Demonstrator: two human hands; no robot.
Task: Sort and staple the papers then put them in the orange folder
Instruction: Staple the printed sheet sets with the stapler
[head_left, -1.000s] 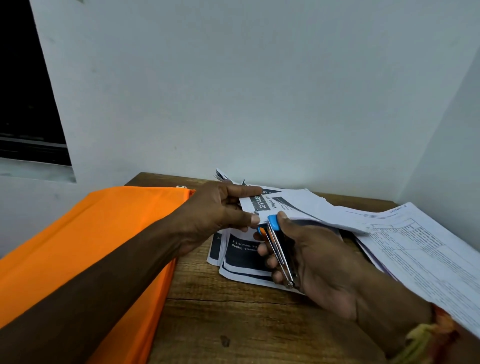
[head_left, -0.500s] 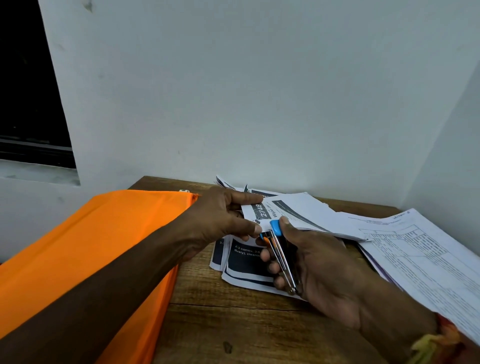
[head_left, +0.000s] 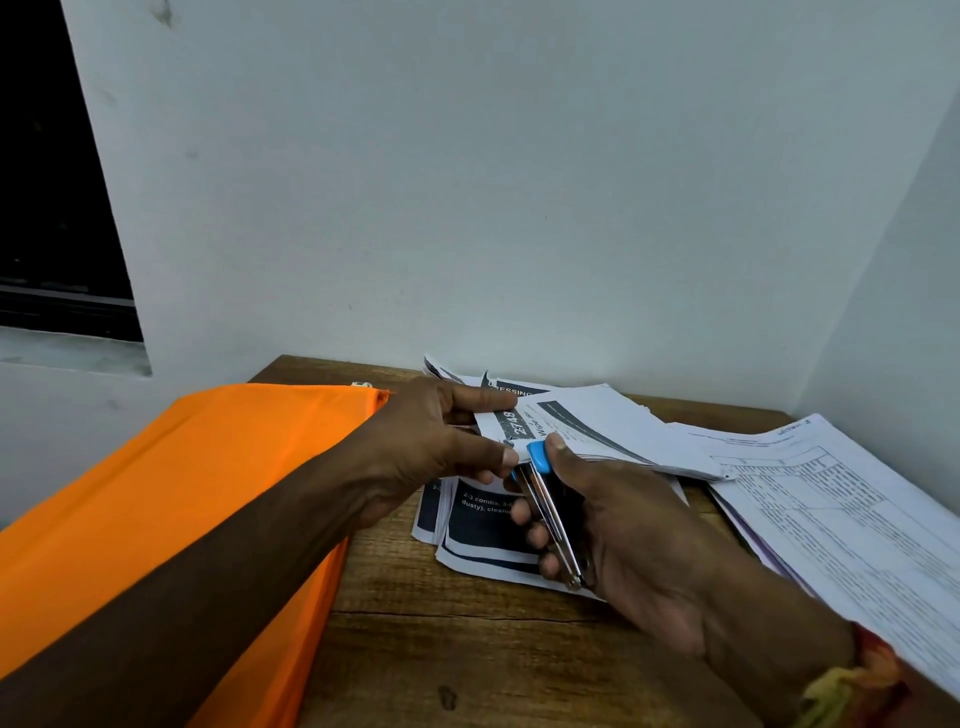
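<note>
My right hand (head_left: 628, 540) grips a small stapler (head_left: 550, 514) with a blue tip and metal body, its mouth at the near left corner of a raised bundle of papers (head_left: 597, 421). My left hand (head_left: 436, 441) pinches that same corner of the bundle, thumb below and forefinger on top. Under the bundle, more printed sheets with dark blocks (head_left: 483, 535) lie flat on the wooden table (head_left: 467, 649). The orange folder (head_left: 171, 514) lies at the left, partly under my left forearm.
A second pile of white sheets with printed tables (head_left: 831, 514) spreads over the right side of the table, reaching the right wall. White walls close off the back and right. A dark window opening is at the upper left.
Both hands and the paper bundle stay nearly where they were. The stapler tip sits slightly closer on the bundle's corner.
</note>
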